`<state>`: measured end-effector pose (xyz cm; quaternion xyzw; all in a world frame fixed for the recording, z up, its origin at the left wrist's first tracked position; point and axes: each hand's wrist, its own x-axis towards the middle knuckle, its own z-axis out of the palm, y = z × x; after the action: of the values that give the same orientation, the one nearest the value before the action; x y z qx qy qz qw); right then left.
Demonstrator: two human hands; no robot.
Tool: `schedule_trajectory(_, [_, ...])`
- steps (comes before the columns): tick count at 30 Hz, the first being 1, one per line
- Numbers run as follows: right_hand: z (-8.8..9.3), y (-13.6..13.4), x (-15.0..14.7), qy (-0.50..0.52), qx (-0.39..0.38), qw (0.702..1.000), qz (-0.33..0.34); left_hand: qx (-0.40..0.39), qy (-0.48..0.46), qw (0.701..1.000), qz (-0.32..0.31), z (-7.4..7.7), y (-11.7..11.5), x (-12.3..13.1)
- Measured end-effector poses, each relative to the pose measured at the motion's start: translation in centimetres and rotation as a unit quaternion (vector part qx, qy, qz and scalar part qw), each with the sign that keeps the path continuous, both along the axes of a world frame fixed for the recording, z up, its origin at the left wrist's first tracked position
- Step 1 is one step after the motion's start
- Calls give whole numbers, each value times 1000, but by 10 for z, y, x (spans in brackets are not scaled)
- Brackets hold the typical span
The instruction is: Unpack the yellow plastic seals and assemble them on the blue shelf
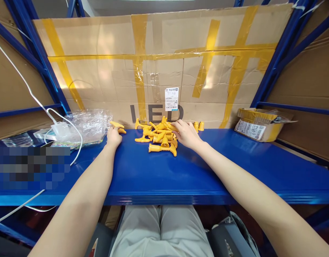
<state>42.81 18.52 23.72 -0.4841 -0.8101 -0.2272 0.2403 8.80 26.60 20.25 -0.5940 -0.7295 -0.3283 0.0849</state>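
A heap of yellow plastic T-handled pieces (163,134) lies on the blue shelf board against the cardboard. One long piece with a ribbed sleeve (161,148) lies along its front. To the left of the heap, my left hand (114,137) is closed at two yellow handle parts (117,125); it seems to grip one, though its fingertips are partly hidden. My right hand (188,134) reaches in from the right side, its bent fingers on a yellow piece at the heap's edge. Just beyond that hand stand two small yellow sleeves (199,126).
A tall taped cardboard sheet (110,78) backs the blue shelf board (164,182). At left are clear plastic wrapping (86,123), a white plug with cable (61,130) and a blurred patch. A small open cardboard box (258,125) sits at right. Blue posts (282,57) flank the shelf.
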Motion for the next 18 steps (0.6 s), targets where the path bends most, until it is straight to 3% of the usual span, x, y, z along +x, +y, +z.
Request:
schedule_trajectory(4, [-3,6,4,28,25,999,10,-88,38,995,29,-2,0,1])
schedule_trajectory(9, [-6,22,22,145,53,988,-18,-127,67,988,56,-3,-3,3])
schedule_trajectory(12, [-4,34,43,234,10,967,-103,-129,62,988,54,-2,-5,4])
schedule_trajectory(15, [-3,43,69,315,-70,923,-210,-119,58,990,50,-1,-6,4])
schedule_trajectory(18, [-8,48,92,362,-131,881,-274,-113,53,991,49,0,-6,4])
